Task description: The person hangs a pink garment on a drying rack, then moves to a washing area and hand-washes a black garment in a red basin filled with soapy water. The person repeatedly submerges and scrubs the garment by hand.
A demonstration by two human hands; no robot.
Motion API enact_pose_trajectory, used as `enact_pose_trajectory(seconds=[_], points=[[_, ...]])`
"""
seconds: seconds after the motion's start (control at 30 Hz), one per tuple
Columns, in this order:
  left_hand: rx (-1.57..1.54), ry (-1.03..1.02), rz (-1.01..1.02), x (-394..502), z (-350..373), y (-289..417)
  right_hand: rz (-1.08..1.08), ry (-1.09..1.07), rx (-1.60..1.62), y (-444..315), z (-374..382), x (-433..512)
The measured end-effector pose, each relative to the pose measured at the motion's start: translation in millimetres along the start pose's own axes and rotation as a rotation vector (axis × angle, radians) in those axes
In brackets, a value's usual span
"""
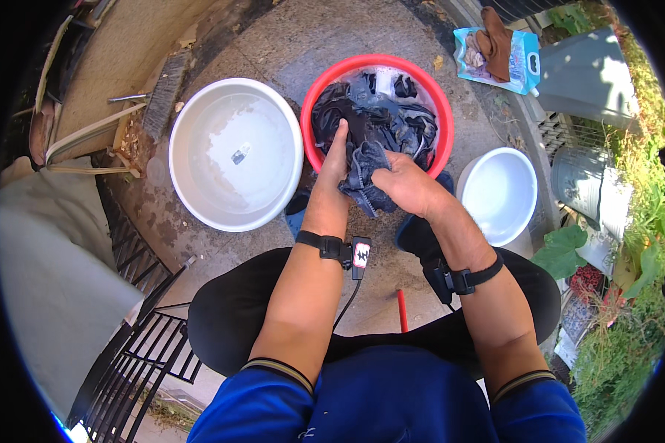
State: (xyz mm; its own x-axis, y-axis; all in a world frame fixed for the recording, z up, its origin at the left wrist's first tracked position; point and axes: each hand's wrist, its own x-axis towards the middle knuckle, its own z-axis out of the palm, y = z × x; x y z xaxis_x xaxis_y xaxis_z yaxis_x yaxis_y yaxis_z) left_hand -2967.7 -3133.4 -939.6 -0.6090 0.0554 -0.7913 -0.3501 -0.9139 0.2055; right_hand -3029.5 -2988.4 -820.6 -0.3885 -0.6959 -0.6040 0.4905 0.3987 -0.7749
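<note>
Above the near rim of a red plastic basin (449,133), both hands hold a wet dark grey knitted garment with a zigzag-edged band (368,171). My right hand (407,183) grips its right side with bent fingers. My left hand (335,158) lies against its left side, thumb pointing up and away; its fingers are mostly hidden behind the cloth. Dark wet clothes (385,119) fill the red basin, with suds around them and a white patch of cloth near the far side.
A white basin of water (180,194) stands left, a smaller white basin (523,221) right. A brush head (166,97) lies far left. At the upper right, a brown cloth (497,47) rests on a blue pouch (523,66). Planters and leaves line the right edge.
</note>
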Motion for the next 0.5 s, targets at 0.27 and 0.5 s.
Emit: enact_pose_trajectory(seconds=[0.27,0.5], points=[[-0.147,-0.176,0.183,50,-4,-12,-0.05,0.307,-0.125,-12,14,38],[-0.138,-0.087,0.377,79,-11,-23,-0.174,0.742,-0.523,14,17,62]])
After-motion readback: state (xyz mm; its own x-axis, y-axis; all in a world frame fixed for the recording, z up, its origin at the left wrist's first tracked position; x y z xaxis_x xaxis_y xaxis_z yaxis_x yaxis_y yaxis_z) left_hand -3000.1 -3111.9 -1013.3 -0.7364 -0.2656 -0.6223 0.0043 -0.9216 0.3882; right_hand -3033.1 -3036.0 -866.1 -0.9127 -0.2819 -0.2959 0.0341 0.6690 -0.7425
